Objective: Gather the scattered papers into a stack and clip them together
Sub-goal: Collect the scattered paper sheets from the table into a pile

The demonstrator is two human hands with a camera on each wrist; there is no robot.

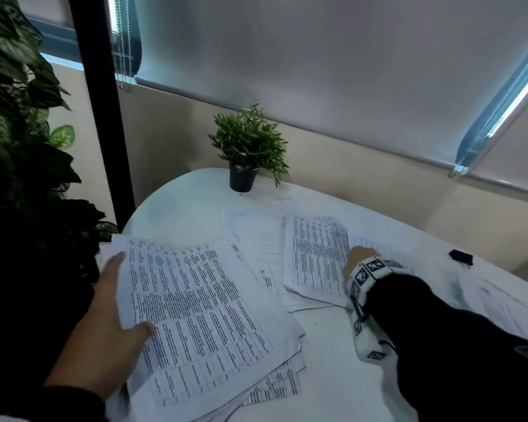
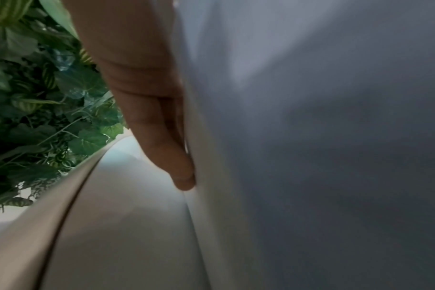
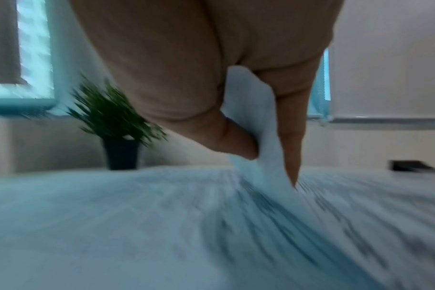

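Observation:
A thick stack of printed papers [image 1: 201,306] lies at the table's near left. My left hand [image 1: 110,324] holds its left edge, thumb on top and fingers underneath. In the left wrist view the fingers [image 2: 162,137] lie flat against the stack's underside [image 2: 311,137]. Further right, my right hand [image 1: 358,257] pinches the right edge of a separate printed sheet [image 1: 314,257]. The right wrist view shows thumb and forefinger [image 3: 292,137] nipping that sheet's raised edge [image 3: 256,121]. More loose sheets [image 1: 256,239] lie underneath between the hands. A black binder clip [image 1: 461,257] rests to the right, also visible as the clip [image 3: 407,165].
A small potted plant [image 1: 243,175] stands at the back of the white round table [image 1: 180,208]. Large leafy plants [image 1: 19,178] crowd the table's left side. Another paper [image 1: 500,306] lies at the right edge, beyond my right forearm. A wall and blinds close off the back.

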